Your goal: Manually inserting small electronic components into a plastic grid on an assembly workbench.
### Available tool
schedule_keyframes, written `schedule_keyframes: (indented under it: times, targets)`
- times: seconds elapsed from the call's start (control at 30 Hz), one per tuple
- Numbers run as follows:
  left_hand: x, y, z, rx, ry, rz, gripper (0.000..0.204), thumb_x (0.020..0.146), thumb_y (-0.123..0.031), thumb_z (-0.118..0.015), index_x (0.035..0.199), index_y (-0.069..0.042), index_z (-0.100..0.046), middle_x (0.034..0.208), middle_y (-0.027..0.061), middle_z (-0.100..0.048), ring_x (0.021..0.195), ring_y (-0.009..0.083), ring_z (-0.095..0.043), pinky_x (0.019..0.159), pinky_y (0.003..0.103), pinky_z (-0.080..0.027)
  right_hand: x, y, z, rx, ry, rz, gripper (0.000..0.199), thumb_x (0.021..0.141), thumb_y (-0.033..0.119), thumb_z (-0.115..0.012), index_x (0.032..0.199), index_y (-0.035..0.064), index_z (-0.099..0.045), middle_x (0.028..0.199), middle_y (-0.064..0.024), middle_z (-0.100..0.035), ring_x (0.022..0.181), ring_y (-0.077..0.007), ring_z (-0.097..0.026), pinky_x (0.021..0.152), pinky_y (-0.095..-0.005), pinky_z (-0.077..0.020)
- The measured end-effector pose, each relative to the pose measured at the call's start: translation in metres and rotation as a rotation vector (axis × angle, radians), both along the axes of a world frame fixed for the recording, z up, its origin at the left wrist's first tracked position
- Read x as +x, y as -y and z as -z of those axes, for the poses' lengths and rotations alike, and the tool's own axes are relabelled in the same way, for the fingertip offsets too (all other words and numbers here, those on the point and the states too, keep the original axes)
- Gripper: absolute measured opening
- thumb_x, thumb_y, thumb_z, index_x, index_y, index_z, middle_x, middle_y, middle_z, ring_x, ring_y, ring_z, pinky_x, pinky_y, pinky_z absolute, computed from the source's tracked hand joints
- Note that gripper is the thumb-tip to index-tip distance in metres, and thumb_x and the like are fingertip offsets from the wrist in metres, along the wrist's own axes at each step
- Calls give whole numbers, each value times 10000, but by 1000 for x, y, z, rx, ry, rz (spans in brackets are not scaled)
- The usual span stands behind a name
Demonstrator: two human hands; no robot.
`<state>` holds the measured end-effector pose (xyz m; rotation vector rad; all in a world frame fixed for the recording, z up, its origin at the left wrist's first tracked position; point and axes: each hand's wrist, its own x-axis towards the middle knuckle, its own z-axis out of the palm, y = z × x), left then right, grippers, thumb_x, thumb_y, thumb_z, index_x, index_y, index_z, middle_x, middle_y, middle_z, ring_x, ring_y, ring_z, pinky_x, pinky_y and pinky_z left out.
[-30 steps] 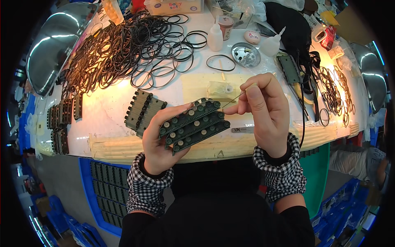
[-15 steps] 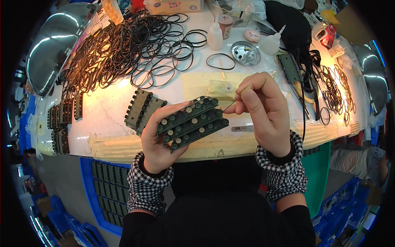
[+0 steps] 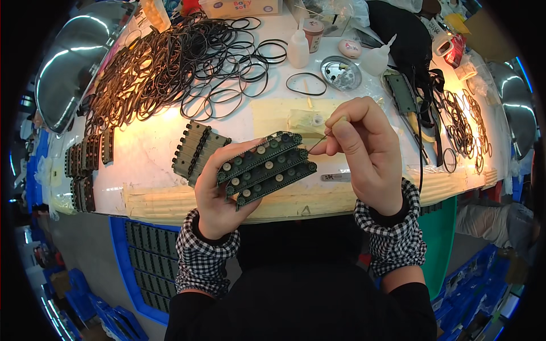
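Several dark green toy tank track pieces (image 3: 267,169) with rows of small round wheels are gripped side by side in my left hand (image 3: 219,190). Some wheels are tan, others dark green. Above the bench edge, my right hand (image 3: 369,153) pinches a thin needle-like rod (image 3: 318,143) between thumb and fingers. The rod's tip meets or nearly meets the right end of the middle piece; exact contact cannot be told. Just left of my left hand lies a group of similar track pieces (image 3: 193,149) on the bench. Between my hands rest metal tweezers (image 3: 335,177).
A big heap of black rubber bands (image 3: 170,62) covers the far left. Squeeze bottles (image 3: 298,50) and a round metal dish (image 3: 340,73) stand behind my hands. More track pieces (image 3: 85,156) sit at left. A blue tray (image 3: 120,250) of dark green parts lies below the bench.
Hardly anything differs. The rod and my right hand have shifted very slightly at the end of the middle track piece; my left hand keeps its hold.
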<state>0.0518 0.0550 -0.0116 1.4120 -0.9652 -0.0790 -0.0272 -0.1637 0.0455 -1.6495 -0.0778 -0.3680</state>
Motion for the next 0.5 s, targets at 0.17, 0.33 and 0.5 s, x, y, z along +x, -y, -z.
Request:
schedule_keyframes:
  times: [0.17, 0.33, 0.5]
  targets:
    - [-1, 0, 0, -20, -49, -7, 595, 692, 94, -693, 1248, 43, -487, 1260, 203, -564, 1165, 267, -577, 1001, 366, -462, 2, 1, 0, 51, 57, 50, 112, 1010, 77, -463, 1020, -17, -521, 920, -44, -514, 739, -52, -523, 793, -290, -578]
    - [-2, 2, 0, -40, -66, -25, 606, 687, 105, -697, 1254, 44, -493, 1249, 189, -571, 1146, 247, -583, 987, 349, -465, 16, 12, 12, -356, 270, 371, 46, 920, 24, -594, 917, -18, -577, 828, -61, -559, 713, -139, -563, 628, -263, -494]
    - [-3, 2, -1, -30, -70, -46, 601, 686, 106, -697, 1251, 44, -502, 1241, 182, -577, 1142, 238, -584, 985, 346, -466, 19, 19, 19, -872, 263, 392, 52, 851, -7, -637, 892, -4, -607, 859, -110, -577, 704, -221, -564, 606, -317, -447]
